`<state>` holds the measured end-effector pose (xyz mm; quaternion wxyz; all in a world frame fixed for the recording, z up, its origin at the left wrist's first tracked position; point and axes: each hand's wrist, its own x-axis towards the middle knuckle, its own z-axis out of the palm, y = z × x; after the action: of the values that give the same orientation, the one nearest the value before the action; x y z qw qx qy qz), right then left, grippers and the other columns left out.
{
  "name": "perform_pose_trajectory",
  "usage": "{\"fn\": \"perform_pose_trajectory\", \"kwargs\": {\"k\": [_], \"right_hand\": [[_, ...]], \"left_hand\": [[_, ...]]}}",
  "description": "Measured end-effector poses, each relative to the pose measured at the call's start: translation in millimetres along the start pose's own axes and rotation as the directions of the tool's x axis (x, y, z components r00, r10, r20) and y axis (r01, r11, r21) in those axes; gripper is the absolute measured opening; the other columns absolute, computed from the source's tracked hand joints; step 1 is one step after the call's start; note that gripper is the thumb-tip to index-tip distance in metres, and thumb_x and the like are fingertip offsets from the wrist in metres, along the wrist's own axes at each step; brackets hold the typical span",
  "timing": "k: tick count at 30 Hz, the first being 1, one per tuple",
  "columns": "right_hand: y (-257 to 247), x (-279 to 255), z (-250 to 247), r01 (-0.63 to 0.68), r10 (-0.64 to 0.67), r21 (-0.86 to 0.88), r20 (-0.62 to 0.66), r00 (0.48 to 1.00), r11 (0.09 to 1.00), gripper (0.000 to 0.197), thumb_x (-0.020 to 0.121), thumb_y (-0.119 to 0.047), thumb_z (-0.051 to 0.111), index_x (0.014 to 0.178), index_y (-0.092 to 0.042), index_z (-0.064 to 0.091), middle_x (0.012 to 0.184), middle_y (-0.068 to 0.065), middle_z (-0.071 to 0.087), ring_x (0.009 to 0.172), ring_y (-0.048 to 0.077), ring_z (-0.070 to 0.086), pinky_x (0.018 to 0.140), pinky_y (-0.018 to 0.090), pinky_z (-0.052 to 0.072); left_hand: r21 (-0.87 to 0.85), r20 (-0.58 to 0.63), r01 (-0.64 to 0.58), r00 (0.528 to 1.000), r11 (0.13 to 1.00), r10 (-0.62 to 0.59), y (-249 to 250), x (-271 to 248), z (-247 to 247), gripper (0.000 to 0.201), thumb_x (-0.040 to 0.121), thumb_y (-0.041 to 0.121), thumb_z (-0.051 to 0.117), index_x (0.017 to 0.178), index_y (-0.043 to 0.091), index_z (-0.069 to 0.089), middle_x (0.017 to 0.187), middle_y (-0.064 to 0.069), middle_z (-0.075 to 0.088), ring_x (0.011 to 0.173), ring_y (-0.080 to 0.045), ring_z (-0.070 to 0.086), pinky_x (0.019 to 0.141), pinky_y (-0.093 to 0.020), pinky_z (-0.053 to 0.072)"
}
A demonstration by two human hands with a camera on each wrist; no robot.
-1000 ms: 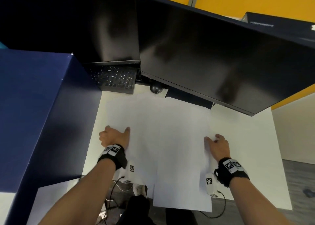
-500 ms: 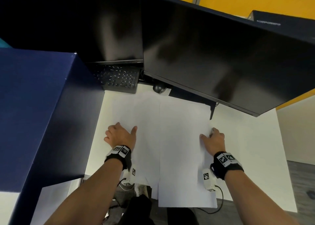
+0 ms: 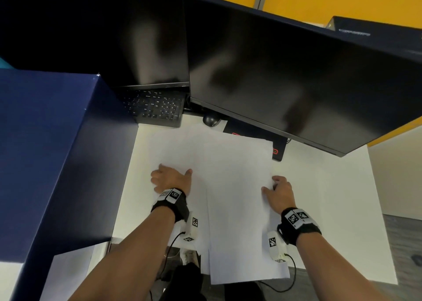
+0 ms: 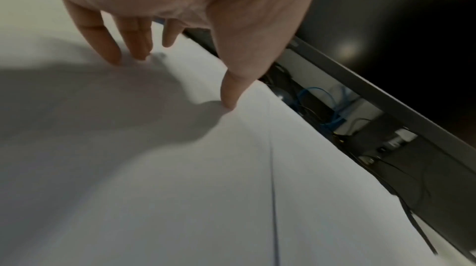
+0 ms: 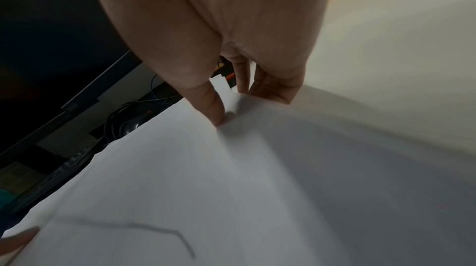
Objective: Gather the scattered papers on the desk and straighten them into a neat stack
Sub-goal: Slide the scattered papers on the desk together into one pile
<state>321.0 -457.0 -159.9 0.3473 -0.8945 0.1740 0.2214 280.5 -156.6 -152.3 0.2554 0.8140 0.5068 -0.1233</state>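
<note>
On the white desk (image 3: 338,209), below the two dark monitors, the papers (image 3: 237,186) are lying as overlapping white sheets — their long axis running from the near desk edge away toward the screens, near ends hanging past the edge. The topmost sheet is sitting slightly off from the ones beneath, which are showing on its left. The left hand (image 3: 170,178) is resting on the left sheets, fingers spread and fingertips (image 4: 113,56) pressing down, gripping nothing. The right hand (image 3: 279,192) is at the top sheet's right edge, its thumb pressing on top and its fingers (image 5: 273,91) curling at the edge — whether under it, I cannot tell. A keyboard (image 3: 157,109) and a mouse (image 3: 211,119) are sitting beyond the papers.
</note>
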Motion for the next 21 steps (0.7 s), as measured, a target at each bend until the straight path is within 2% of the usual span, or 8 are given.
{"fn": "perform_pose_trajectory", "kwargs": {"k": [2,6,8,10,12,14,17,21], "right_hand": [[6,0,0,0.018,-0.018,-0.010,-0.002,1.000,1.000,0.055,0.085,-0.019,0.071,0.133,-0.008,0.047,0.121,0.020,0.055,0.088,0.024,0.054,0.089,0.030,0.044],[9,2,1,0.037,-0.037,-0.008,-0.010,0.999,0.999,0.056,0.084,-0.021,0.071,0.133,-0.009,0.048,0.121,0.018,0.055,0.091,0.024,0.055,0.092,0.033,0.046],[7,2,2,0.034,-0.034,0.013,-0.004,0.999,0.999,0.055,0.083,-0.023,0.071,0.131,-0.011,0.048,0.123,0.016,0.055,0.095,0.025,0.057,0.094,0.037,0.049],[4,4,2,0.031,-0.031,0.020,-0.002,1.000,0.999,0.054,0.082,-0.024,0.071,0.130,-0.011,0.049,0.124,0.014,0.055,0.097,0.026,0.058,0.094,0.038,0.050],[2,6,4,0.035,-0.035,0.033,-0.006,0.999,0.999,0.056,0.082,-0.024,0.071,0.131,-0.010,0.048,0.125,0.014,0.057,0.102,0.028,0.060,0.095,0.039,0.050],[-2,8,5,0.037,-0.036,0.047,-0.015,0.999,0.998,0.058,0.082,-0.023,0.071,0.133,-0.009,0.048,0.127,0.014,0.058,0.109,0.031,0.061,0.096,0.038,0.049],[-6,9,8,0.033,-0.031,0.063,-0.027,0.999,0.997,0.058,0.083,-0.023,0.071,0.134,-0.009,0.047,0.129,0.014,0.058,0.113,0.031,0.060,0.098,0.038,0.049],[-11,11,12,0.041,-0.040,0.056,-0.026,0.999,0.998,0.060,0.084,-0.021,0.069,0.138,-0.009,0.046,0.130,0.015,0.057,0.116,0.033,0.058,0.103,0.044,0.047]], "left_hand": [[-0.080,0.011,0.083,0.997,0.993,-0.082,-7,5,-3,0.099,0.073,0.057,0.075,0.142,0.004,0.028,0.136,-0.021,0.038,0.123,-0.036,0.043,0.098,-0.054,0.047],[-0.216,0.124,0.220,0.972,0.951,-0.197,-3,16,-10,0.095,0.074,0.057,0.075,0.136,0.002,0.030,0.136,-0.023,0.045,0.120,-0.041,0.052,0.097,-0.052,0.049],[-0.272,0.155,0.202,0.974,0.941,-0.164,-5,20,-11,0.088,0.076,0.054,0.074,0.133,0.001,0.032,0.133,-0.021,0.054,0.116,-0.043,0.058,0.097,-0.048,0.050],[-0.216,0.146,0.172,0.979,0.961,-0.142,-7,23,-11,0.082,0.075,0.057,0.072,0.128,0.003,0.038,0.127,-0.020,0.060,0.114,-0.042,0.059,0.097,-0.051,0.050],[-0.210,0.101,0.141,0.987,0.967,-0.122,-9,24,-8,0.078,0.077,0.053,0.072,0.129,0.007,0.038,0.127,-0.020,0.060,0.116,-0.041,0.058,0.099,-0.054,0.048],[-0.307,0.058,0.091,0.995,0.947,-0.077,-7,19,-5,0.070,0.080,0.041,0.074,0.130,0.013,0.034,0.124,-0.019,0.061,0.113,-0.041,0.059,0.098,-0.054,0.048],[-0.344,0.014,0.066,0.998,0.937,-0.065,-2,10,-1,0.078,0.077,0.035,0.080,0.135,0.012,0.033,0.130,-0.019,0.053,0.118,-0.041,0.053,0.100,-0.055,0.046],[-0.413,0.152,0.114,0.987,0.904,-0.056,11,8,0,0.075,0.083,0.032,0.076,0.138,0.005,0.033,0.137,-0.021,0.050,0.120,-0.040,0.056,0.100,-0.048,0.049]]}}
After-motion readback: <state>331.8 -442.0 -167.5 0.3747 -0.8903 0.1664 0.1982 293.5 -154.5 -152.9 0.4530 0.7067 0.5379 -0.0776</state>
